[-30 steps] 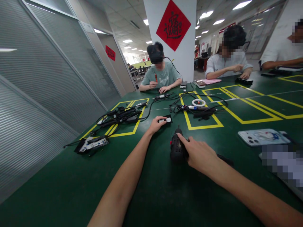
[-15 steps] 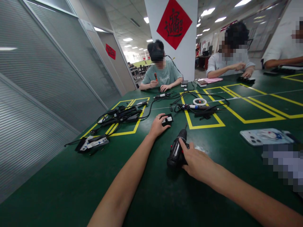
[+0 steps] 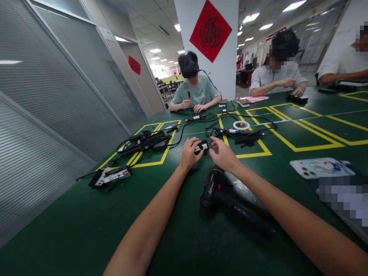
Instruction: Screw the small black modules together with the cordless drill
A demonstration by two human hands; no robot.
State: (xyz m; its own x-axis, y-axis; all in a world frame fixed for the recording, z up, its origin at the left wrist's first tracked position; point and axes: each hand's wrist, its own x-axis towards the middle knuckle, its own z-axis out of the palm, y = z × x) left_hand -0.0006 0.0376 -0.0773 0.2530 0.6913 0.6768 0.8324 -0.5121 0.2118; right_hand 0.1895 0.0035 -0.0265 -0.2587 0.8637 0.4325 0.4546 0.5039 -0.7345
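My left hand (image 3: 190, 152) grips a small black block with a white patch (image 3: 203, 146) by its left side, down at the table. Just right of that block, my right hand (image 3: 222, 152) has its thumb and fingers apart, with nothing in them and a small gap to the block. A black cordless drill with red buttons (image 3: 214, 189) lies on its side on the green table, below my right hand. Its handle stretches toward the lower right, and my right hand and forearm hide its front end.
Black cables (image 3: 146, 142) and a packet of parts (image 3: 110, 176) lie to the left. Beyond my hands are more cables and a white tape ring (image 3: 241, 125). A phone (image 3: 322, 168) rests at the right. Across the green table (image 3: 86, 234), several people sit, one holding a screwdriver (image 3: 189, 95).
My right hand has let go of the drill and moved up and left to beside the black block. The drill now lies on the table. My left hand stays on the block.
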